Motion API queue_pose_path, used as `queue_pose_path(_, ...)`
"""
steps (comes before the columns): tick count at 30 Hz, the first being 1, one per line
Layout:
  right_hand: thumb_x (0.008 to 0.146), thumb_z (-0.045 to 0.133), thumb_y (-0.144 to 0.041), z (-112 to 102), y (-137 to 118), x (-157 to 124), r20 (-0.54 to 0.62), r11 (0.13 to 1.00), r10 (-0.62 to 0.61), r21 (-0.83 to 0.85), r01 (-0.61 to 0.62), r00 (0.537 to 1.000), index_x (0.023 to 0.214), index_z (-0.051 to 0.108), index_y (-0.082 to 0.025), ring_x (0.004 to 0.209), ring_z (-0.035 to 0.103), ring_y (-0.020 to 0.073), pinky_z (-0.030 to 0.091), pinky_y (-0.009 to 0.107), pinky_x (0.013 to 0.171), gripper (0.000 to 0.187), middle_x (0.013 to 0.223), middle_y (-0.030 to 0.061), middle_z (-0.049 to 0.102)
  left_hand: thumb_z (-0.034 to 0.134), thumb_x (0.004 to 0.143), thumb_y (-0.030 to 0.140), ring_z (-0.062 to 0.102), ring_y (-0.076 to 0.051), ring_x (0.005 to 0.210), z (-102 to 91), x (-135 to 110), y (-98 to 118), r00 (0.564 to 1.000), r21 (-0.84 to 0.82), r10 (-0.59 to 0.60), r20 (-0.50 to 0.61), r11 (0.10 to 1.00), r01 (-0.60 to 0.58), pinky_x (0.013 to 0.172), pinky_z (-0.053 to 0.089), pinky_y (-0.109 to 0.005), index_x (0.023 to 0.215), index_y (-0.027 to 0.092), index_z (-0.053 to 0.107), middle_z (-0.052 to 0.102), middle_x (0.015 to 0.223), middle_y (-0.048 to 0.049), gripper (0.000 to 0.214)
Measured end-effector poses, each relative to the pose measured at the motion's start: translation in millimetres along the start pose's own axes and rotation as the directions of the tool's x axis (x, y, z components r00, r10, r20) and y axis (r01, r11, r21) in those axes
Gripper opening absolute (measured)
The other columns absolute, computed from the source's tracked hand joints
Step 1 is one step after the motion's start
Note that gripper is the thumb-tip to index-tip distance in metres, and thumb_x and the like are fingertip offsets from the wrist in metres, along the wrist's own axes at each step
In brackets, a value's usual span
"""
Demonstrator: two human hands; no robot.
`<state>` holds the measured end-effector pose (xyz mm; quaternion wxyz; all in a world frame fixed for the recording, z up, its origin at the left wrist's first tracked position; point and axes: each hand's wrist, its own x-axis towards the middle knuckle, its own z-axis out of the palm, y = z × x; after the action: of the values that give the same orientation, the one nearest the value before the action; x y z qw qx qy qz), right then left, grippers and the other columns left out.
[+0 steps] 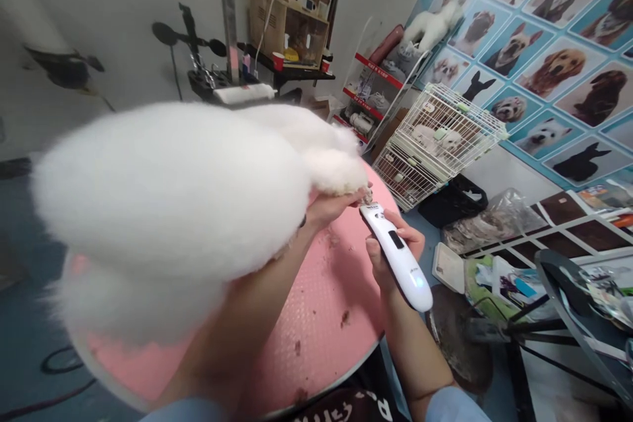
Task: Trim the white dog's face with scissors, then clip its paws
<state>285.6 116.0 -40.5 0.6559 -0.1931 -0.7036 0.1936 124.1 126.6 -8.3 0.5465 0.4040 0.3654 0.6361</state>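
A white fluffy dog (188, 184) stands or lies across the round pink grooming table (316, 316), its big rounded coat filling the left and middle of the view. My left hand (329, 206) reaches under the fur and is closed around the dog's paw (366, 196); most of its fingers are hidden. Wrapped in my right hand (383, 257) is a white hair clipper (398, 260) with a dark button panel and a lit blue light near its lower end. The clipper's blade end is at the paw, touching or very close to it.
Brown hair tufts (345, 318) lie on the tabletop. White wire cages (445, 132) holding small white animals stand at the right, near a dark bin (457, 201). A black stand (568, 283) carries supplies at far right. Behind the dog, a metal pole (229, 33) rises.
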Motion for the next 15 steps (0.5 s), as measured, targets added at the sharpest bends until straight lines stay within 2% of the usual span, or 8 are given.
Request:
queue_pose_path(2, 0.081, 0.077, -0.034, 3.0, 1.7, -1.6, 0.002, 1.000, -0.030, -0.007, 0.030, 1.000, 0.107, 0.045, -0.027, 0.105, 0.072, 0.0234, 0.063, 0.040, 0.081, 0.042, 0.120, 0.0103, 0.068, 0.075, 0.076, 0.041, 0.060, -0.021, 0.109, 0.2, -0.3, 0.1, 1.000, -0.004, 0.006, 0.003, 1.000, -0.006, 0.098, 0.047, -0.037, 0.112, 0.015, 0.072, 0.068, 0.118, -0.0122, 0.045)
queue_pose_path(4, 0.083, 0.076, -0.032, 5.1, 2.1, -4.0, 0.011, 0.999, -0.035, 0.023, 0.034, 0.999, 0.110, 0.045, -0.027, 0.083, 0.074, 0.0170, 0.064, 0.031, 0.066, 0.042, 0.125, 0.0101, 0.064, 0.074, 0.077, 0.040, 0.060, -0.023, 0.113, 1.1, -2.2, 1.0, 1.000, -0.008, 0.008, 0.006, 1.000, -0.008, 0.100, 0.047, -0.037, 0.112, 0.015, 0.072, 0.068, 0.121, -0.0127, 0.043)
queue_pose_path(7, 0.086, 0.073, -0.034, 7.3, 1.8, -6.9, 0.031, 0.999, -0.036, 0.042, 0.035, 0.999, 0.113, 0.045, -0.028, 0.064, 0.071, 0.0101, 0.062, 0.026, 0.056, 0.039, 0.129, 0.0087, 0.060, 0.073, 0.078, 0.039, 0.060, -0.023, 0.115, 3.5, -5.6, 2.7, 1.000, -0.023, 0.010, 0.004, 1.000, -0.010, 0.101, 0.047, -0.038, 0.115, 0.016, 0.072, 0.068, 0.122, -0.0128, 0.044)
queue_pose_path(11, 0.088, 0.072, -0.037, 18.6, -0.3, -11.2, 0.021, 1.000, -0.028, 0.011, 0.028, 0.999, 0.117, 0.045, -0.029, 0.069, 0.072, 0.0112, 0.064, 0.028, 0.059, 0.040, 0.132, 0.0081, 0.055, 0.073, 0.078, 0.039, 0.061, -0.024, 0.111, 6.5, -4.9, 2.5, 1.000, -0.047, 0.009, -0.002, 0.999, -0.009, 0.098, 0.049, -0.038, 0.119, 0.015, 0.071, 0.070, 0.118, -0.0129, 0.047)
queue_pose_path(15, 0.091, 0.063, -0.053, 39.3, -9.0, -20.4, -0.067, 0.994, 0.085, 0.081, -0.079, 0.994, 0.130, 0.041, -0.030, 0.084, 0.074, 0.0179, 0.066, 0.038, 0.068, 0.051, 0.147, 0.0160, 0.042, 0.073, 0.077, 0.042, 0.061, -0.024, 0.108, 5.1, -0.7, -0.5, 0.999, -0.071, 0.038, 0.008, 0.997, -0.037, 0.096, 0.048, -0.039, 0.118, 0.014, 0.071, 0.071, 0.110, -0.0125, 0.049)
